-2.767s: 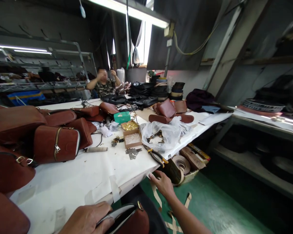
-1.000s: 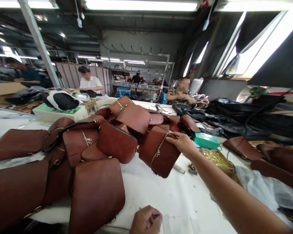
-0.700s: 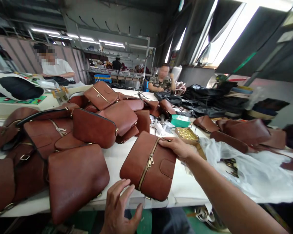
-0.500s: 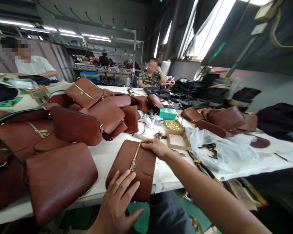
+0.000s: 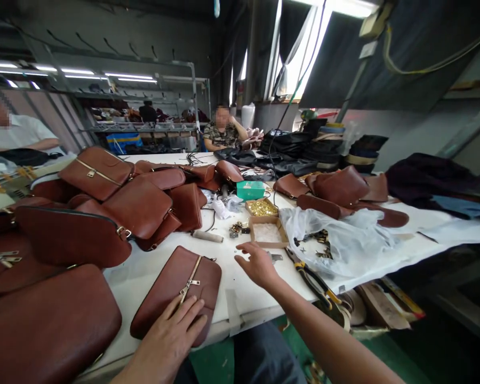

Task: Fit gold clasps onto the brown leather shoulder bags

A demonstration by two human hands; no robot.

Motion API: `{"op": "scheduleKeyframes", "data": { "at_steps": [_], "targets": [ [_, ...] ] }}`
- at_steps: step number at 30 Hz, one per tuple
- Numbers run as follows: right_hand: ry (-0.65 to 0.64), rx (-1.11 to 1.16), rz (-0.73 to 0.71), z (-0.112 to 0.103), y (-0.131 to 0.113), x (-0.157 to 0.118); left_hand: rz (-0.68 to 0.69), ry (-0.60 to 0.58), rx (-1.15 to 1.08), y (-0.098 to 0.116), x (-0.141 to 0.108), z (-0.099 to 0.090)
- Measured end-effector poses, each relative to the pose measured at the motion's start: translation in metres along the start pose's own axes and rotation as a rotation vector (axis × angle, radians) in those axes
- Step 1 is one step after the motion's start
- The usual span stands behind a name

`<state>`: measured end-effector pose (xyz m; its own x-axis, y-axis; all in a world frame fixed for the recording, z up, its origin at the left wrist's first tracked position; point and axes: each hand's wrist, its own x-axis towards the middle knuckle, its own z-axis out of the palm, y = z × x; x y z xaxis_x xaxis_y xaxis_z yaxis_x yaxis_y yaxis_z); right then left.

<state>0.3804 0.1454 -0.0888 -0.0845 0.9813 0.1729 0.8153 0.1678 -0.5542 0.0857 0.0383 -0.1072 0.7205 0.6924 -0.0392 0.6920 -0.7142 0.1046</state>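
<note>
Pressing flat: left hand is lying palm-down, fingers spread and unclenched, on the near end of one brown zip bag; fingertips are reaching just short of its brass zipper pull; bag is lying flat on the white table at the near edge, zipper running diagonally away from the fingers.

Right hand is hovering open just right of that bag, fingers loosely spread, gripping nothing; not touching the bag; fingertips are pointing left and away.

Counting around the fingers:
- two open cardboard boxes just beyond the right fingertips: the nearer box holding pale small parts, the farther box holding gold hardware;
- one teal box sitting beyond those;
- one pair of pliers lying right of the right hand, yellow-and-black handles toward the table edge;
- one clear plastic bag lying right of the pliers, dark metal pieces showing through it;
- one pale cylindrical handle lying beyond the zip bag;
- one heap of brown bags sitting left of and beyond the left fingers, at least eight, exact count unclear since they are overlapping;
- a second cluster of brown pieces sitting far right, about four.

Two other people are sitting at the far side: one at the table's far end, one in white at far left.
</note>
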Motion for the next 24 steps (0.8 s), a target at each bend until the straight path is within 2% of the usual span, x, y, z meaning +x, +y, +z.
{"op": "scheduleKeyframes", "data": {
  "at_steps": [3, 7, 9, 12, 15, 18, 21, 24],
  "targets": [
    [0.011, -0.132, -0.024, -0.015, 0.019, 0.043, -0.056, 0.046, 0.02, -0.002, 0.006, 0.002],
    [-0.032, -0.282, -0.053, -0.017, 0.034, 0.102, -0.059, 0.061, 0.049, 0.009, 0.017, -0.002],
    [-0.058, -0.328, -0.06, -0.012, 0.038, 0.119, -0.053, 0.095, 0.037, 0.016, 0.024, -0.004],
    [-0.06, -0.356, -0.088, -0.008, 0.04, 0.125, -0.089, 0.155, -0.007, 0.025, 0.036, -0.005],
    [-0.021, -0.34, -0.129, -0.013, 0.036, 0.112, -0.179, 0.179, -0.076, 0.031, 0.046, -0.004],
    [0.053, -0.254, -0.154, -0.021, 0.022, 0.079, -0.232, 0.281, -0.256, 0.033, 0.052, -0.007],
    [0.147, 0.191, -0.115, -0.021, -0.007, 0.028, -0.3, 0.496, -0.601, 0.034, 0.054, -0.014],
    [0.094, 0.725, 0.057, -0.01, -0.046, -0.027, -0.394, 0.638, -1.008, 0.038, 0.051, -0.023]
  ]
}}
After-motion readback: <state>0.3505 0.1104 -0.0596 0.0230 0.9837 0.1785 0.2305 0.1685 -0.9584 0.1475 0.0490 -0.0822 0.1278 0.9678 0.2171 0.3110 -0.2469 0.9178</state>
